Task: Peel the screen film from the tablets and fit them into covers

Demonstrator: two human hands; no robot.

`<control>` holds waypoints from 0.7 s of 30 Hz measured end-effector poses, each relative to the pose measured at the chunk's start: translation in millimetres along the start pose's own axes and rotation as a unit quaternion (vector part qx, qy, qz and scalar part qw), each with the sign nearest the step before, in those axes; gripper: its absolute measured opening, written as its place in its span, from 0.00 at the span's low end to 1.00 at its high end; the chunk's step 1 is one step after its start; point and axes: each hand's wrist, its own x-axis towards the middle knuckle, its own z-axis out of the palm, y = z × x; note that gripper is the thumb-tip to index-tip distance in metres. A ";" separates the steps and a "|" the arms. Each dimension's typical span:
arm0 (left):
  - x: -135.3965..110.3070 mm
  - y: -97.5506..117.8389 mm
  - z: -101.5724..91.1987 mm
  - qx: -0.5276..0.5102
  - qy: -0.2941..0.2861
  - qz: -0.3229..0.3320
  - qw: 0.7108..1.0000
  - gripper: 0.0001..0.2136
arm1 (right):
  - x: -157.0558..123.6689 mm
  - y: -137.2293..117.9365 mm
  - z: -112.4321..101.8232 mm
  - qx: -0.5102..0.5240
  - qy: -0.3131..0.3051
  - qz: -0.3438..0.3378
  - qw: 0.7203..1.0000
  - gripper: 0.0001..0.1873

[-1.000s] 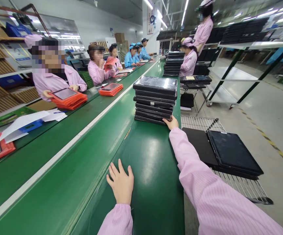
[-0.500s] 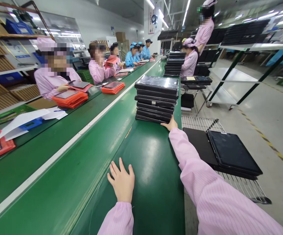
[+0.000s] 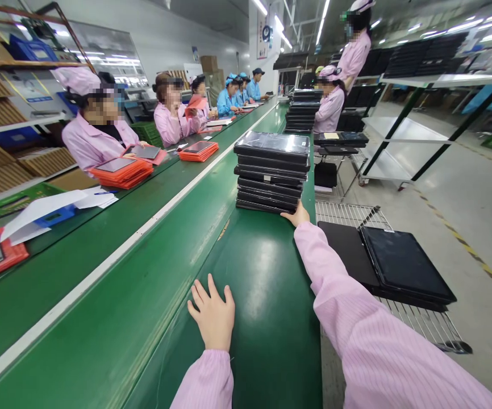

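My left hand (image 3: 212, 318) lies flat on the green conveyor belt (image 3: 267, 284), fingers spread, touching nothing else. My right arm reaches forward, and my right hand (image 3: 297, 215) rests against the lower right corner of a tall stack of black tablet cases (image 3: 269, 167). The top case has a glossy plastic wrap. The fingers of my right hand are partly hidden at the stack's edge, and no grip shows.
A wire rack (image 3: 352, 215) beside the belt holds flat black cases (image 3: 403, 264). Co-workers in pink smocks (image 3: 99, 133) sit at a parallel green bench (image 3: 101, 227) with orange stacks (image 3: 120, 171). More black stacks (image 3: 301, 111) stand farther along the belt, with shelving on both sides.
The nearest co-worker on the left has sat up and turned, with a hand moved along the bench. My hands and the black stack stay almost in place.
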 end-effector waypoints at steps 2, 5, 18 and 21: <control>-0.1 0.3 0.4 -0.002 0.000 0.000 1.000 0.25 | 1.0 0.6 -1.1 0.008 -0.005 -0.009 1.000 0.45; 0.3 1.6 0.6 -0.007 0.003 -0.002 1.000 0.25 | 2.8 0.1 -3.0 0.022 -0.014 -0.027 0.999 0.45; 0.1 3.2 -1.2 -0.020 -0.002 -0.008 1.000 0.25 | 6.2 -6.8 -11.4 -0.025 -0.006 0.022 0.999 0.47; 0.7 2.4 -1.2 -0.018 -0.005 -0.010 1.000 0.26 | 8.4 -4.8 -13.3 -0.013 -0.013 0.022 1.000 0.44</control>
